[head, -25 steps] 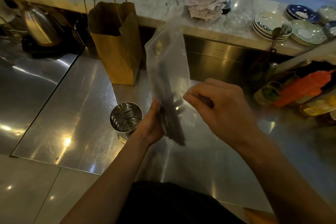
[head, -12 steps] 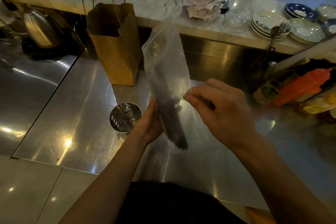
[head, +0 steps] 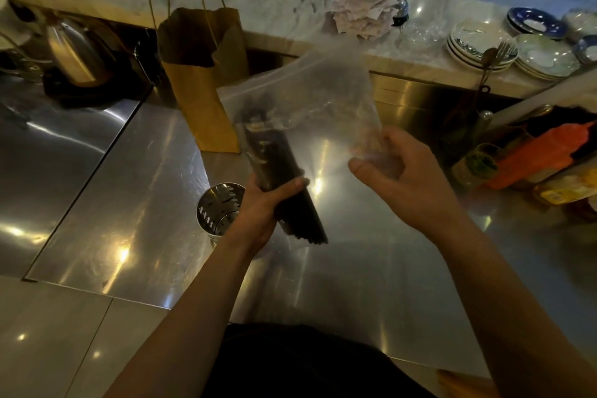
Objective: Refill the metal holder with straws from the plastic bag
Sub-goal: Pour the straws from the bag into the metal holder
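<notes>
One plastic bag (head: 300, 97), one dark straws bundle (head: 274, 168) inside, clamped by left hand (head: 261, 203) grip above counter (head: 129, 203). Right hand (head: 403, 178) pinching bag edge. One metal holder (head: 219, 208) beside left wrist. Bag spread wider than before.

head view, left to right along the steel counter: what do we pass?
Kettle → brown paper bag → metal holder → left hand gripping the bundle of dark straws inside the plastic bag → right hand → orange bottle.
</notes>
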Available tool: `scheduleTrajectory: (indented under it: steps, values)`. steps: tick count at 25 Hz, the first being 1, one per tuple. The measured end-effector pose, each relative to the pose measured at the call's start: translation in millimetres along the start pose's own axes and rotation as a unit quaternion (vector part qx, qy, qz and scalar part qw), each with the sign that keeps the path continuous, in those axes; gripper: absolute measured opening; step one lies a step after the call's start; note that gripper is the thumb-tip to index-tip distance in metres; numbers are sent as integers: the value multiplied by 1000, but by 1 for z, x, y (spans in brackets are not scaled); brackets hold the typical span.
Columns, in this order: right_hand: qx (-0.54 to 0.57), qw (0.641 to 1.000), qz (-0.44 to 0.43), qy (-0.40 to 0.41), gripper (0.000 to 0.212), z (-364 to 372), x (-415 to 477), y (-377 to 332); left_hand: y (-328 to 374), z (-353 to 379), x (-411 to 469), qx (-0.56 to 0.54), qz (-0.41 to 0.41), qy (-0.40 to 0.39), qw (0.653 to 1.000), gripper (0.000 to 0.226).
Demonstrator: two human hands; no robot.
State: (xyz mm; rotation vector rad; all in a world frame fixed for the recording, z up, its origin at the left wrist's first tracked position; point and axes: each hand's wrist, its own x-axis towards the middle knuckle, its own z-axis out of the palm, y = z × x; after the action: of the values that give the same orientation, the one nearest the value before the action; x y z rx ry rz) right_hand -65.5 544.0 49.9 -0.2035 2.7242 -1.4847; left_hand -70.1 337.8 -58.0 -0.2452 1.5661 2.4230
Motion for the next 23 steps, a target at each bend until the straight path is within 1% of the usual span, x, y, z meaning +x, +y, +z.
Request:
scheduleTrajectory:
  steps: [1,2,4,5,9,12,16,20,23]
  values:
    - [20,1000,-3,2,25,2,2,0,0,-1,-1,25,10,-3,1000,67]
    - [34,999,-12,14,21,6,3,0,0,-2,-1,44,24,-9,999,63]
    - [62,996,-41,48,12,12,0,3,2,-2,-3,73,49,-19,996,48]
    - [79,994,-51,56,12,15,-1,4,4,-2,-4,77,56,-20,995,46]
    - [102,989,-72,78,13,21,-4,-1,10,3,-7,86,56,11,995,52]
    - [107,985,-80,109,14,22,-3,1,14,5,-10,92,73,18,993,43]
    - [141,981,-76,112,15,23,-8,6,25,8,-13,114,110,14,987,30]
    - [138,977,-95,134,15,24,-8,2,28,17,-14,110,115,-1,987,36]
    - [153,976,-76,134,14,22,-8,1,27,22,-13,87,106,-14,990,39]
